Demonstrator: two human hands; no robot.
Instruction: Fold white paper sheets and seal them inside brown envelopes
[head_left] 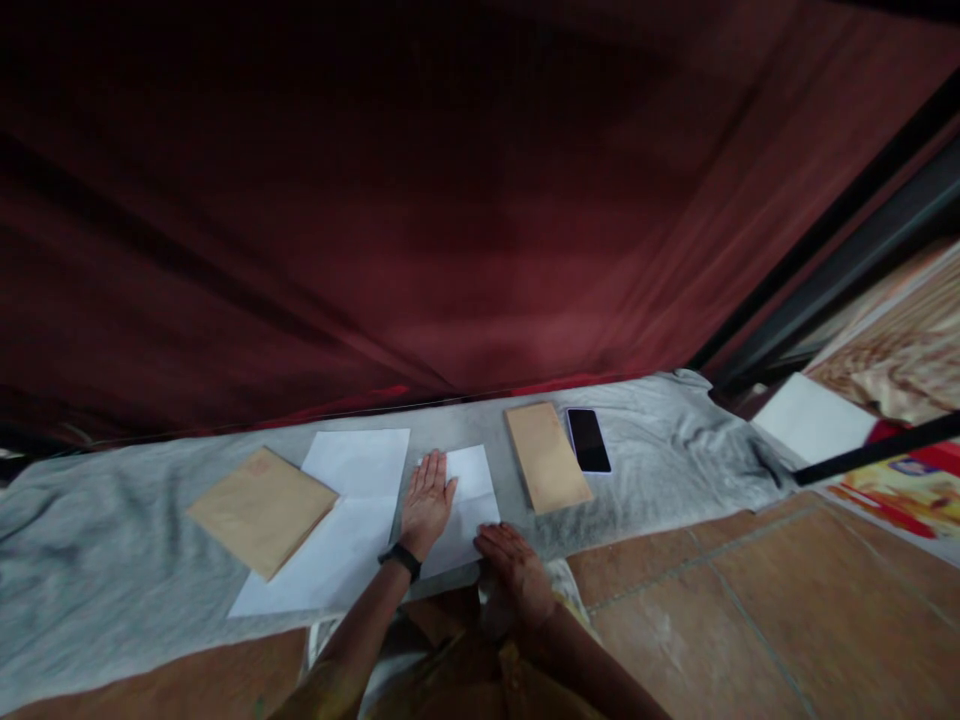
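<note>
A folded white sheet of paper lies on a grey cloth in front of me. My left hand, with a dark band on its wrist, rests flat on the left part of this sheet, fingers stretched out. My right hand touches the sheet's lower right corner with its fingers extended and close together. Left of my left hand are larger white sheets. A brown envelope partly covers them. Another brown envelope lies to the right of the folded sheet.
A phone with a dark screen lies beside the right envelope. The grey cloth covers a long narrow surface backed by a dark red curtain. Black metal bars stand at the right, above a tiled floor.
</note>
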